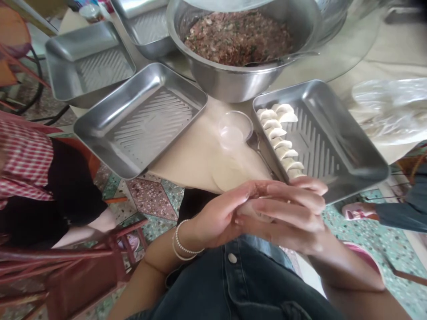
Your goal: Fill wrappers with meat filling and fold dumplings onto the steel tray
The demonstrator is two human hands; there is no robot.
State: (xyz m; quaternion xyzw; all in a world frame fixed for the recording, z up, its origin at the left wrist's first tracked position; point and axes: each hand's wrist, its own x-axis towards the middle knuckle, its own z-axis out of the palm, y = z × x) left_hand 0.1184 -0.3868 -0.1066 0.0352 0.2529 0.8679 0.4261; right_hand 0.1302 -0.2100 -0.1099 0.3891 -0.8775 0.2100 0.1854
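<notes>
In front of my body both hands are closed together around a dumpling [252, 210], mostly hidden by the fingers. My left hand [218, 218], with bracelets at the wrist, cups it from one side. My right hand [293, 218] wraps over it from the other, its fingers overlapping the left ones. Just beyond, a metal tray [353, 155] bears a row of folded dumplings [278, 140] along its left side. A pale round wrapper [229, 174] lies on the table near my left thumb. Beside the tray are a small clear bowl [235, 129] and a spoon [262, 153].
A large steel bowl [223, 82] of minced filling [236, 38] stands at the back centre. More metal trays [150, 126] sit on the left. Plastic-wrapped stuff [390, 109] lies at right. A person in a checked shirt [26, 155] sits at left, by a red chair [83, 280].
</notes>
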